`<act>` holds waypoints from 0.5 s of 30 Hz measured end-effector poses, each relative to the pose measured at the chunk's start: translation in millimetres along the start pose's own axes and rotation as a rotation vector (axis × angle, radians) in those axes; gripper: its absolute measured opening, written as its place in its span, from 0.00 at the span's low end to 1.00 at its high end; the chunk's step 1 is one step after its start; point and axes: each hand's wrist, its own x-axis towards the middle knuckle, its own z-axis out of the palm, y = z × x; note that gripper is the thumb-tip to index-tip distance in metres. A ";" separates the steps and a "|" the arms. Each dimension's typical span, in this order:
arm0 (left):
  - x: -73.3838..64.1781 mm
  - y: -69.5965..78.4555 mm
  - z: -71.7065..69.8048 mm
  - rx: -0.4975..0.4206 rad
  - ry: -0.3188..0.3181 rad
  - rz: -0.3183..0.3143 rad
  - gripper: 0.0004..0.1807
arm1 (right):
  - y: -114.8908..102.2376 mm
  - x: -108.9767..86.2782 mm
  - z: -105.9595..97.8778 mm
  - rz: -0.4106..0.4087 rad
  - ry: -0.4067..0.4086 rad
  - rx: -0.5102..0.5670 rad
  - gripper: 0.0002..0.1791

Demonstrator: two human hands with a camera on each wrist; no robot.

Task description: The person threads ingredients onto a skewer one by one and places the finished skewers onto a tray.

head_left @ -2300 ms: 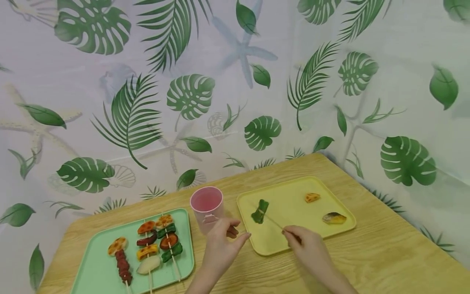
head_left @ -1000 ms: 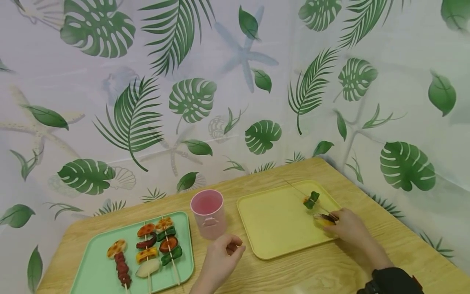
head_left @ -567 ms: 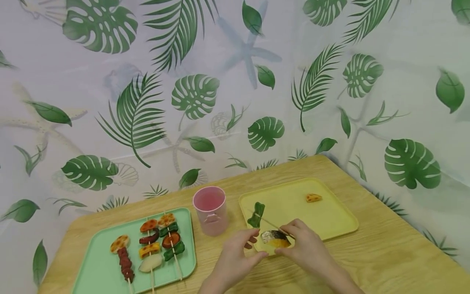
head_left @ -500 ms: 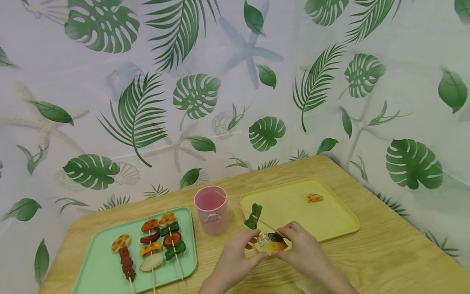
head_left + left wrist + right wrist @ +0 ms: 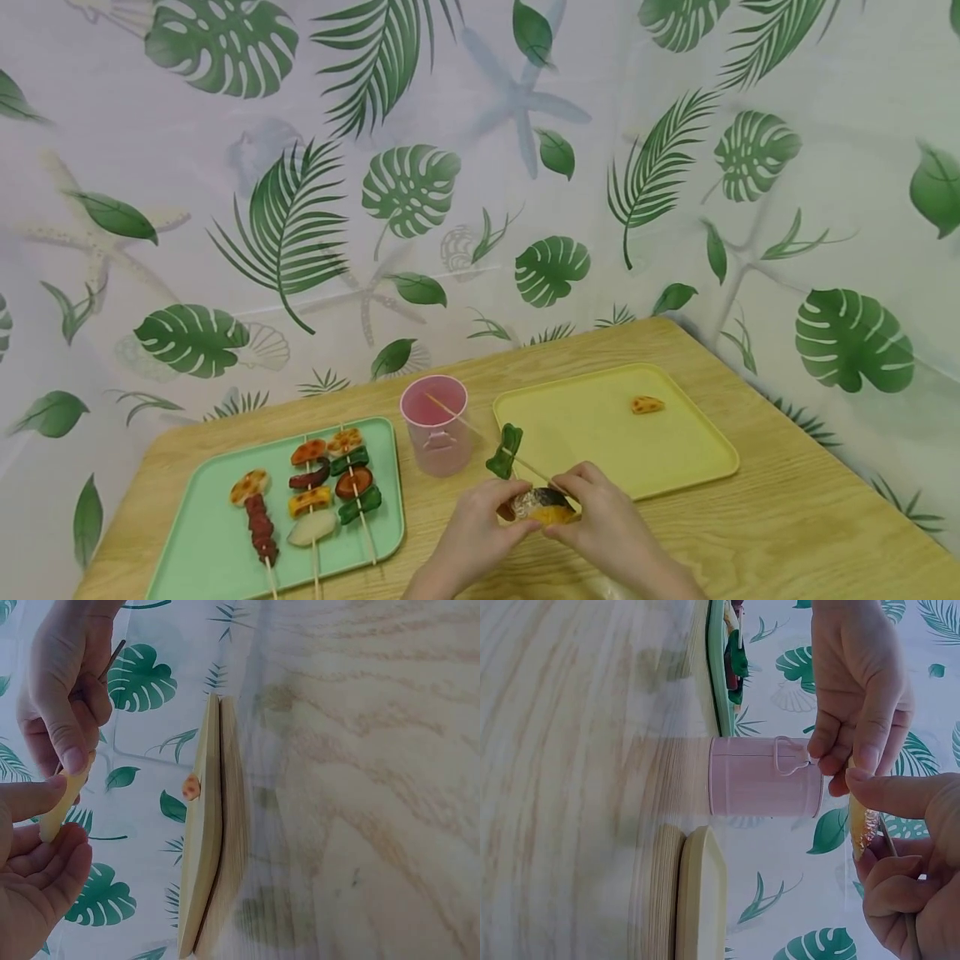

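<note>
Above the table's front, my left hand (image 5: pixel 476 529) and right hand (image 5: pixel 618 525) pinch a toy fish slice (image 5: pixel 542 504) between them, yellow with silver-black skin. My right hand also holds a thin wooden skewer (image 5: pixel 531 469), its tip pointing up and left. A green toy pepper piece (image 5: pixel 506 451) is threaded on the skewer. In the left wrist view, both thumbs press the fish slice (image 5: pixel 61 806), and the skewer's other end (image 5: pixel 114 658) sticks out of my right hand. The right wrist view shows the fish slice (image 5: pixel 861 825) beside the skewer, apparently not pierced.
A pink bucket (image 5: pixel 441 450) stands behind my left hand. To its right lies a yellow tray (image 5: pixel 577 417) with one small orange toy piece (image 5: pixel 647 405). On the left, a green tray (image 5: pixel 198 525) bears three loaded toy skewers (image 5: pixel 311 500). A leaf-patterned cloth (image 5: pixel 480 225) hangs behind.
My right hand has picked the fish slice off the yellow tray and carried it left, still holding the skewer. My left hand has come to pinch the slice's left end.
</note>
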 end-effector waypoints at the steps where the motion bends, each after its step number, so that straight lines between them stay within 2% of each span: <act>1: -0.2 0.0 -0.3 -0.003 -0.003 -0.011 0.17 | 0.1 -0.1 0.1 -0.004 -0.005 0.006 0.26; 5: -1.6 -2.3 -0.8 -0.004 0.011 -0.027 0.16 | 3.9 -0.9 -1.7 -0.014 -0.015 0.070 0.27; 7: -3.2 -3.1 -2.3 -0.020 0.023 -0.050 0.16 | 6.7 -2.2 -4.5 -0.015 0.009 0.121 0.24; 9: -4.3 -4.0 -5.3 -0.041 0.046 -0.077 0.17 | 9.2 -4.5 -8.7 -0.004 0.054 0.175 0.18; 12: -5.7 -5.5 -13.5 -0.062 0.099 -0.138 0.17 | 13.7 -9.8 -16.9 0.020 0.144 0.198 0.10; 15: -5.4 -8.8 -24.8 -0.072 0.184 -0.190 0.18 | 19.7 -18.0 -27.6 0.073 0.201 0.183 0.09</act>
